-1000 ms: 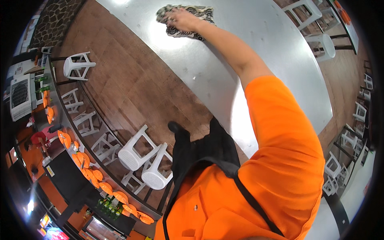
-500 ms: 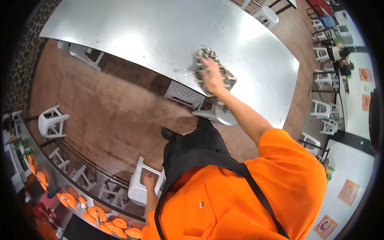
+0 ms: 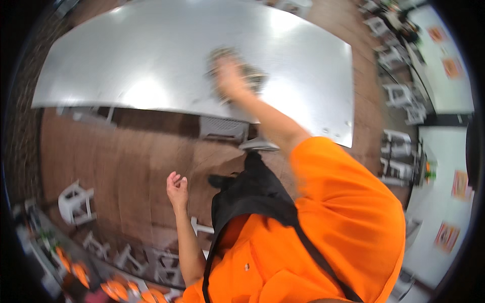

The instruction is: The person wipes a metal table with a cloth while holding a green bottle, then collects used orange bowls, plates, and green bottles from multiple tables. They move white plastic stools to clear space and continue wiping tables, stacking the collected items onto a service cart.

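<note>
My right hand [image 3: 230, 78] presses a patterned black-and-cream cloth [image 3: 252, 77] onto the metal table [image 3: 166, 60]. Motion blurs this hand and the cloth, so single fingers are hard to make out. Nothing is in my left hand [image 3: 177, 190], which is raised over the floor on the near side of the table. Its fingers are loosely bent and apart.
Grey plastic stools [image 3: 222, 128] are tucked under the table's near edge. A white stool [image 3: 76, 203] stands at the left on the brown floor [image 3: 121, 161]. Orange dishes [image 3: 115, 290] lie on a counter at the lower left. More stools [image 3: 398, 95] line the right side.
My right hand has slid the cloth leftward in the picture, across the tabletop. My left hand has lifted away from the white stool near my side. The view has turned.
</note>
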Motion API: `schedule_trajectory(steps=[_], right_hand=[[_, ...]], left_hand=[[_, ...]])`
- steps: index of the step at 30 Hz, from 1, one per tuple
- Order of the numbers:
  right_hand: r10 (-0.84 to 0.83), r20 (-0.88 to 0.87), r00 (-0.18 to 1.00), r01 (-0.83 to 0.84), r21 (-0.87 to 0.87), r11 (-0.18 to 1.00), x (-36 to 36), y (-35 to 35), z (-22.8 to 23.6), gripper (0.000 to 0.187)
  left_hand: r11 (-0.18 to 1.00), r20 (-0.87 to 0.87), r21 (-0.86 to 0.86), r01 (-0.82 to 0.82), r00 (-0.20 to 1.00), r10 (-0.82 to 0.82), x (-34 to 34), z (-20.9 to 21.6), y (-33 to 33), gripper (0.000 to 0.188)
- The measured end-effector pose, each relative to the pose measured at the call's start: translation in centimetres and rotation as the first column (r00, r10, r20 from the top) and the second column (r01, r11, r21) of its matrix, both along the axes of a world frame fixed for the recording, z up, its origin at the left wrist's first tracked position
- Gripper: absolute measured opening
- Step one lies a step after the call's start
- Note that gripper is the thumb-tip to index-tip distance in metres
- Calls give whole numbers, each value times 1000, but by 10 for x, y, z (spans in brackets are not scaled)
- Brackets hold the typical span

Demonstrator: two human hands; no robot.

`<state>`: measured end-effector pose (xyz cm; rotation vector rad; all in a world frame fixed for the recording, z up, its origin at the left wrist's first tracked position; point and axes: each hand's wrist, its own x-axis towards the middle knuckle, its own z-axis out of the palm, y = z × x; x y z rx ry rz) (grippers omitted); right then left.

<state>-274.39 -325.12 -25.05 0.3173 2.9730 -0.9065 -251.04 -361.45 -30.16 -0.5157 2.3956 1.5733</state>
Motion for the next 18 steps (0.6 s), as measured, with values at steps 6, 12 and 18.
schedule_trajectory(steps=[6, 12, 18], right_hand=[[494, 24, 869, -494, 104, 863, 58, -27, -6, 67], [-198, -143, 970, 236, 331, 914, 271, 271, -34, 68], [-358, -177, 917, 368, 724, 583, 134, 443, -61, 55]], left_hand=[[955, -51, -289, 72, 995, -90, -134, -92, 84, 67], [812, -39, 200, -548, 824, 565, -274, -20, 119, 83], [666, -80, -318, -675, 719, 690, -310, -29, 124, 64]])
